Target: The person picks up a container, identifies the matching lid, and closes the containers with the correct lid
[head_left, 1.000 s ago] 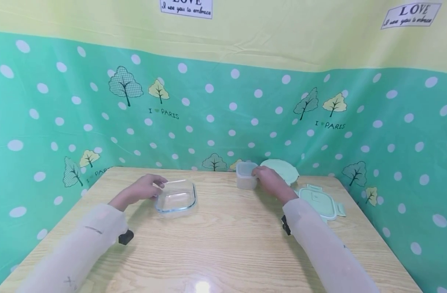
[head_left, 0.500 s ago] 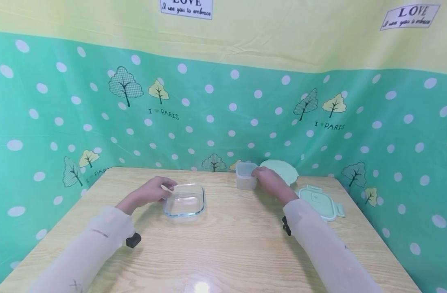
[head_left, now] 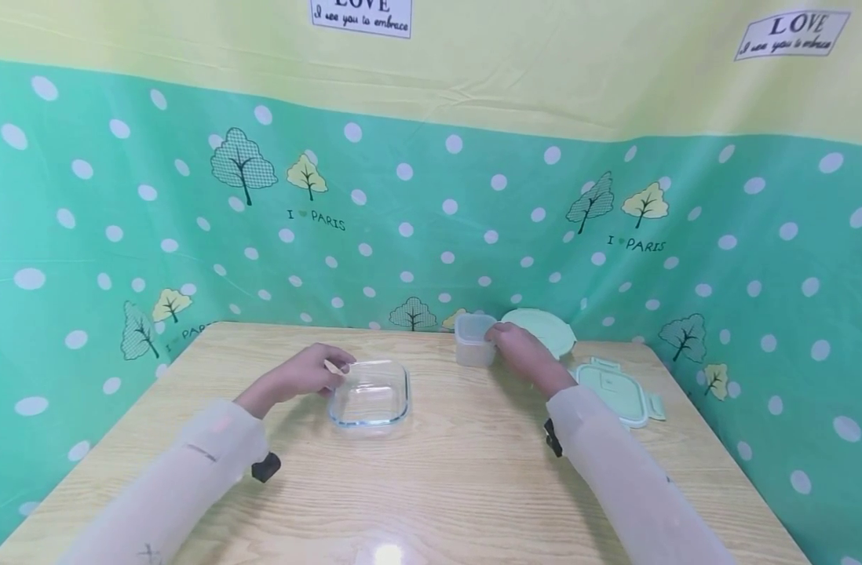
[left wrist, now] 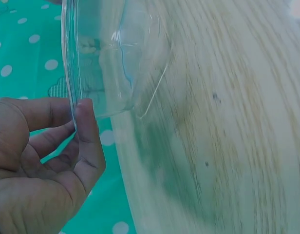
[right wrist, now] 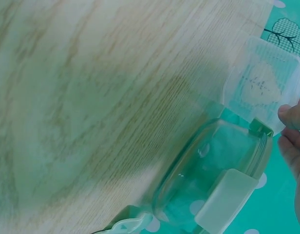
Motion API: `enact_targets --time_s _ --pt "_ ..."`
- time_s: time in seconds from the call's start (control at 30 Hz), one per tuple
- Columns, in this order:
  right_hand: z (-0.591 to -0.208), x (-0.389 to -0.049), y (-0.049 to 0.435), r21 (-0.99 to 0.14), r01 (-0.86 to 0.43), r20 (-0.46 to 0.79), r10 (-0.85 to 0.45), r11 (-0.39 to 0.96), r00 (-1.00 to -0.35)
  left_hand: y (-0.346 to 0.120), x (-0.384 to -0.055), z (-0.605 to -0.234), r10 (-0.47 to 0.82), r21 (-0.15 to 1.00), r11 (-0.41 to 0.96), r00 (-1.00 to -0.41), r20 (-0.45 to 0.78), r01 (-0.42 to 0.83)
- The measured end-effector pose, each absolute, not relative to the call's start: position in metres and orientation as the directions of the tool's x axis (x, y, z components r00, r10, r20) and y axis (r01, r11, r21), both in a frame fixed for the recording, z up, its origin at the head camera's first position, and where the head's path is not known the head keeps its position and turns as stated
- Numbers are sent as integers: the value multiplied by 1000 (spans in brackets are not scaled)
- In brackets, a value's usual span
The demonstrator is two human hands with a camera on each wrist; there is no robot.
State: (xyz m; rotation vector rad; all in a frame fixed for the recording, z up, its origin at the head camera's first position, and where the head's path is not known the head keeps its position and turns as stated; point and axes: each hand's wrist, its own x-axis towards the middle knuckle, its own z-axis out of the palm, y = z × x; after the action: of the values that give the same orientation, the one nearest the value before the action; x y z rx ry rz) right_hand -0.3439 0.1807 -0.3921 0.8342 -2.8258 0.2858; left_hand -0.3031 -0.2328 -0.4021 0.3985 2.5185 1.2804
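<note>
In the head view, my left hand (head_left: 305, 372) pinches the left rim of a square clear glass food container (head_left: 370, 395) left of the table's middle. The left wrist view shows the thumb and forefinger on either side of the glass wall (left wrist: 103, 63). My right hand (head_left: 526, 355) holds the right rim of a small translucent plastic box (head_left: 475, 342) near the table's back edge. The thumb and fingers meet at the corner of this plastic box (right wrist: 259, 80) in the right wrist view. Both containers stand upright without lids.
Behind my right hand is a glass container (right wrist: 203, 161) with a pale green clip lid (head_left: 540, 328). A separate pale green lid (head_left: 615, 392) with clips lies on the wooden table (head_left: 431, 486) to the right. A polka-dot curtain (head_left: 431, 204) hangs behind the table.
My left hand has moved the square glass container to the right and somewhat nearer to me. My right hand and the plastic box have stayed in place.
</note>
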Motion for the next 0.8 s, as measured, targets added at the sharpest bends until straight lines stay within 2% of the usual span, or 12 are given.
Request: enact_targets --time_s 0.2,0.53,0.8 --pt "-392 -344 180 -72 -557 235 -529 827 -815 -219 -298 -402 385 818 561 -915 -121 128" --pt "-394 -345 180 -116 -543 241 -507 832 -828 -196 -292 -408 401 853 508 -909 -113 117" --pt "-395 -345 180 -129 -559 272 -513 819 -814 -181 -291 -413 421 871 476 -901 -102 124"
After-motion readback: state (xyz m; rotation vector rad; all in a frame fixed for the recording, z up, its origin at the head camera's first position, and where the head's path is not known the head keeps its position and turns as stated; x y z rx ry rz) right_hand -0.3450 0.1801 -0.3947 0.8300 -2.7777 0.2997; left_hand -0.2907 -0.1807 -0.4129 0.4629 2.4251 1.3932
